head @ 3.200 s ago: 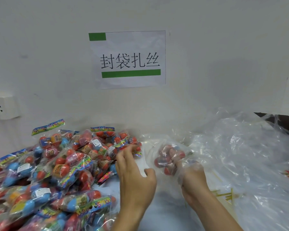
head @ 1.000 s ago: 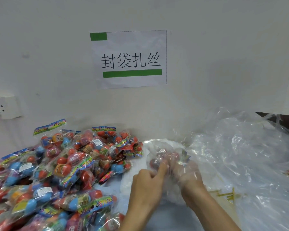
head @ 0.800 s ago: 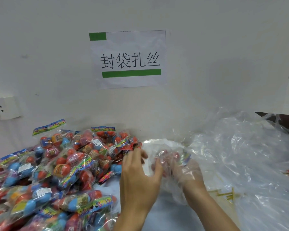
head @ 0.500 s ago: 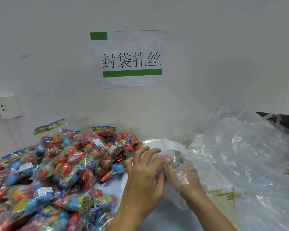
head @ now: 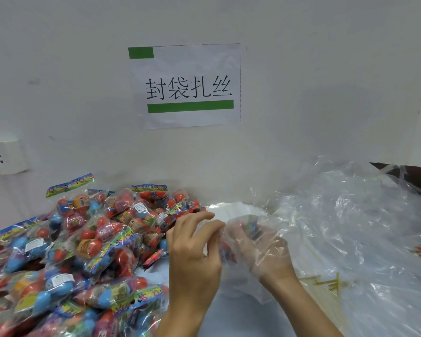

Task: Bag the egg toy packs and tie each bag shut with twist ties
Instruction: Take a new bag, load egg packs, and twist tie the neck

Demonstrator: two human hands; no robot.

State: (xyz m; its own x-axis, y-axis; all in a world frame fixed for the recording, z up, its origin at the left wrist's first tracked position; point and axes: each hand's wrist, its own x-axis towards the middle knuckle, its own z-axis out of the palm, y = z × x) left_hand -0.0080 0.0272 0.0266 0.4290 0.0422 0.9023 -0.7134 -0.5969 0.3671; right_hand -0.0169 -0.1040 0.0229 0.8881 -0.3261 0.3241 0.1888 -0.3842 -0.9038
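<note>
The characters "封袋扎丝" are being displayed on a paper sign (head: 184,85) taped to the wall (head: 326,81).

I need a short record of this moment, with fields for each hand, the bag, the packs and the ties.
left hand: pinches the edge of the clear bag
right hand: inside the clear bag, holds an egg toy pack
pile of packs: on the left, not bagged
twist ties: yellow, on the table at right, untouched
loose plastic bags: heaped at right
sign: on the wall
</note>
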